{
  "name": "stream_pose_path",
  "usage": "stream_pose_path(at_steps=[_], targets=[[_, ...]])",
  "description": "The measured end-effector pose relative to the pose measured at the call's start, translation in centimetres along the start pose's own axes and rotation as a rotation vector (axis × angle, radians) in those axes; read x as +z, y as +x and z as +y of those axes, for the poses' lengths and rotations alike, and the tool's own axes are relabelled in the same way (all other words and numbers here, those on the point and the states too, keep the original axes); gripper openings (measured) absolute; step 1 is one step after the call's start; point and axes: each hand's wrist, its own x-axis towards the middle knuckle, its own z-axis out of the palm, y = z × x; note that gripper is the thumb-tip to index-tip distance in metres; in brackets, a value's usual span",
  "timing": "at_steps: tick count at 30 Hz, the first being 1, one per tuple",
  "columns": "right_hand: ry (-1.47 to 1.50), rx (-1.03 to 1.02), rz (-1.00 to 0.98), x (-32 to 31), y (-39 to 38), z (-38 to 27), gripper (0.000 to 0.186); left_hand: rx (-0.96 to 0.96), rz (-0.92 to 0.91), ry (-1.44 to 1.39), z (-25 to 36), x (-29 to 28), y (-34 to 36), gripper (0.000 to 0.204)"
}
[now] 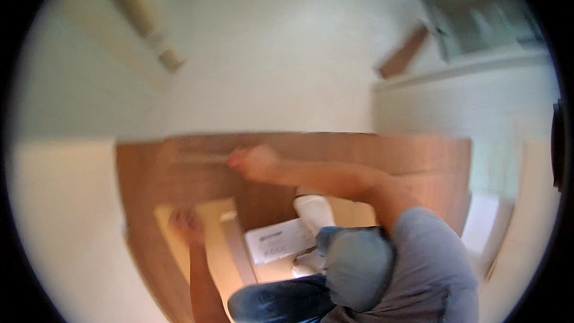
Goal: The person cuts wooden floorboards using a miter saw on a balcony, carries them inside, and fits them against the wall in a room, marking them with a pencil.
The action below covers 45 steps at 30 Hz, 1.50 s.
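We look down on a large brown wooden panel (418, 155) that spans the middle of the blurred view, its upper edge running from nine o'clock across to three o'clock. Our right hand (256, 161) sits just above centre, reaching in from the four o'clock side along a bare forearm. Its fingers look curled closed about the end of a thin, pale rod-like tool (200, 157) that stretches from the hand toward nine o'clock and lies along the panel's surface; motion blur keeps us from telling what kind of tool it is.

Our left hand (186, 226) lies toward seven o'clock, its forearm rising from the lower edge. It rests on a pale wooden board (218, 245) that lies tilted inside the brown frame, but we cannot tell whether its fingers are spread or bent, as the blur swallows them.

Just at six o'clock from centre, a white paper sheet (278, 240) lies beside the pale board. A white shoe (314, 214) stands right next to it, touching a knee in blue jeans (281, 302) at the lower edge. A grey T-shirt sleeve (430, 269) fills five o'clock. Behind the panel, a cream wall (269, 54) takes up twelve o'clock, and a window (478, 21) shows toward two o'clock.
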Motion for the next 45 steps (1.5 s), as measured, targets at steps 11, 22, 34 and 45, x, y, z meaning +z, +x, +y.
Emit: stream_pose_path(at_steps=[11,22,34,45], targets=[[-0.323,-0.317,0.283,0.9,10.4,-10.0,0.035,0.083,0.144,0.011,2.8,-3.6,2.0,0.028],[-0.423,-0.181,0.585,2.5,17.8,-13.1,0.04,0.029,0.157,-0.045,2.7,-2.9,2.1,0.024],[-0.276,-0.012,0.689,4.1,20.0,-15.4,0.044,0.026,0.115,-0.01,3.1,-3.1,2.2,0.026],[-0.284,-0.053,0.518,3.7,17.5,-13.3,0.047,0.024,0.124,-0.016,1.9,-3.7,2.0,0.031]])
